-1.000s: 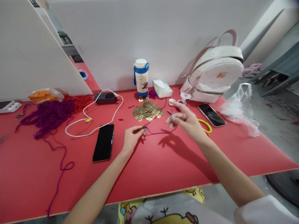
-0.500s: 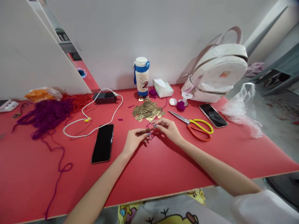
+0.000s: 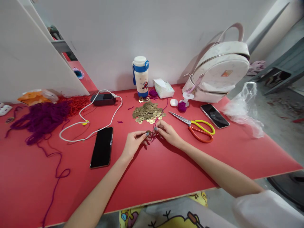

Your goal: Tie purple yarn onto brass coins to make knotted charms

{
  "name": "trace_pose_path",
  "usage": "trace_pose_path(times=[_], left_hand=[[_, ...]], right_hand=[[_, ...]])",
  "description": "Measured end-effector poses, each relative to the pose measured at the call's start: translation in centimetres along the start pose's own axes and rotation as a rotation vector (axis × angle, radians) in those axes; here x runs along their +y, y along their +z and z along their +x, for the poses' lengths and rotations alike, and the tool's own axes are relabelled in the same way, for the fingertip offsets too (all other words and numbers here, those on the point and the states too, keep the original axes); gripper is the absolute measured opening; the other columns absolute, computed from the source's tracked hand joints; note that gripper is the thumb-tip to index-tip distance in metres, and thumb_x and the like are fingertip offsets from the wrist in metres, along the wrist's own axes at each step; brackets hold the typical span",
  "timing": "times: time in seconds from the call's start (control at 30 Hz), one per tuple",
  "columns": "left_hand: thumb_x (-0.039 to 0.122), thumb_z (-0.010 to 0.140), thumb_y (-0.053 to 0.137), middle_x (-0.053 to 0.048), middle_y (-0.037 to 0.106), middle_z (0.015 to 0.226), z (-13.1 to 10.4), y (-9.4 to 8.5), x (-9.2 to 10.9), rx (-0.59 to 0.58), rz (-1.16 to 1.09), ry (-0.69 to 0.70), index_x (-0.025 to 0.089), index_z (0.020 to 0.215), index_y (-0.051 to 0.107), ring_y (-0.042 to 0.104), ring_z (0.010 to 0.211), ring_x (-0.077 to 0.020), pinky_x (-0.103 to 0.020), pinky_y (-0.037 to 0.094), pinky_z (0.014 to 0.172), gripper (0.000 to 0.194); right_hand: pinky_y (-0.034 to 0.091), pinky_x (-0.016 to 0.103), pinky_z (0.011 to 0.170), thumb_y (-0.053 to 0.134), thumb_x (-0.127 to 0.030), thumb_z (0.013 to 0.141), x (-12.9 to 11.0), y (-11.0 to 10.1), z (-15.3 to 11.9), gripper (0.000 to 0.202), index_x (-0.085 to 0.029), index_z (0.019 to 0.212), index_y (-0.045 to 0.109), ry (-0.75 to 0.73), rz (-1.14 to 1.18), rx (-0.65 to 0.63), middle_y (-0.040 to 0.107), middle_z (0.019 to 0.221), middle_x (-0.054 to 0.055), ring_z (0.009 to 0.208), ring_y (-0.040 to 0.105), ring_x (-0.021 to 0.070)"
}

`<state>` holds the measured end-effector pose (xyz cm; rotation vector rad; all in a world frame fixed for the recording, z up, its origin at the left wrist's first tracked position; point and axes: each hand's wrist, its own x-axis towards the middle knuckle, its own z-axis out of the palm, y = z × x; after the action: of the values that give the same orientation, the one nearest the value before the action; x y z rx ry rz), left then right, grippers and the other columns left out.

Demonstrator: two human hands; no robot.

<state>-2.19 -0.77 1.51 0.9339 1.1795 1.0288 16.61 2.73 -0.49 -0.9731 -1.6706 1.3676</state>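
Observation:
My left hand (image 3: pixel 135 143) pinches a brass coin (image 3: pixel 148 132) between thumb and fingers near the middle of the red table. Close on its right, my right hand (image 3: pixel 168 133) has its fingertips closed on a thin purple yarn (image 3: pixel 158 117). The yarn runs up past the coin pile and also loops between the two hands. Just beyond my fingers lies a heap of brass coins with holes (image 3: pixel 148 111). How the yarn meets the held coin is too small to make out.
Scissors (image 3: pixel 190 122) and a phone (image 3: pixel 215 116) lie at right, before a white backpack (image 3: pixel 218 72). A bottle (image 3: pixel 142 77) stands behind the coins. At left are another phone (image 3: pixel 102 147), a white cable (image 3: pixel 89 138), a power bank (image 3: pixel 104 99) and purple yarn (image 3: pixel 46 118).
The view has shifted slightly, so most things appear a little further left. My fingertips have moved a little apart, and the coin now shows its flat face more.

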Motion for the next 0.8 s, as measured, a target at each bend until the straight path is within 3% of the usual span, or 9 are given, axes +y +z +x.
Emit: trace_pose_path(times=[0.37, 0.6, 0.8], left_hand=[[0.030, 0.064, 0.080, -0.008, 0.073, 0.067, 0.33, -0.15, -0.10, 0.074, 0.029, 0.060, 0.012, 0.090, 0.076, 0.065, 0.051, -0.0167, -0.026, 0.053, 0.045, 0.031], [0.030, 0.067, 0.079, -0.006, 0.074, 0.070, 0.29, -0.18, -0.29, 0.022, 0.029, 0.085, 0.014, 0.099, 0.073, 0.069, 0.055, -0.0178, -0.027, 0.056, 0.051, 0.036], [0.033, 0.064, 0.082, -0.007, 0.074, 0.076, 0.11, 0.14, -0.07, 0.019, -0.007, 0.062, 0.012, 0.106, 0.069, 0.072, 0.061, -0.0219, -0.029, 0.058, 0.051, 0.049]], right_hand=[[0.044, 0.026, 0.057, 0.051, -0.034, 0.093, -0.35, 0.05, -0.38, 0.013, -0.022, 0.090, 0.050, 0.027, -0.002, -0.041, 0.058, 0.065, -0.004, 0.055, 0.057, 0.0127], [0.043, 0.026, 0.060, 0.050, -0.027, 0.091, -0.99, 0.04, -0.44, 0.009, -0.022, 0.086, 0.055, 0.018, -0.276, -0.008, 0.058, 0.055, -0.005, 0.051, 0.057, 0.0143], [0.036, 0.024, 0.059, 0.050, -0.020, 0.089, -0.51, 0.17, -0.56, 0.011, -0.022, 0.090, 0.061, -0.046, -0.533, -0.001, 0.063, 0.062, -0.003, 0.054, 0.054, 0.0135]])
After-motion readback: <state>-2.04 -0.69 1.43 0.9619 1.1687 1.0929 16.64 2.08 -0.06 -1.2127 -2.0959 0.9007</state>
